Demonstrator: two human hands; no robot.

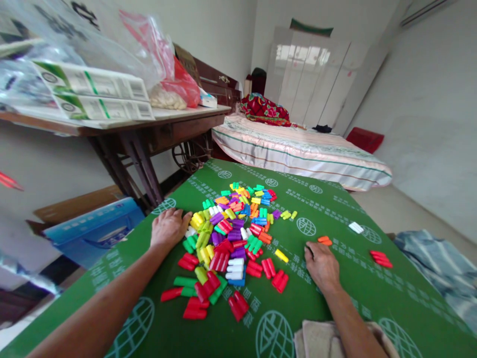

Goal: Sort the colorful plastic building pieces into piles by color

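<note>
A heap of small coloured plastic caps [231,233] in red, green, yellow, purple, white and blue lies on a green board [335,209] printed with globe marks. My left hand [169,227] rests palm down at the heap's left edge, fingers spread and touching yellow and white caps. On the board right of the heap, my right hand [321,264] lies knuckles up with its fingers curled under; I cannot see anything in it. Orange caps [324,240] lie just beyond that hand, and red caps [280,281] to its left.
A white cap [356,227] and red caps [381,258] lie apart at the right. A beige cloth [316,338] sits at the near edge. A wooden table [175,127] with boxes and bags stands left, a blue box [93,231] below it, a bed [298,149] behind.
</note>
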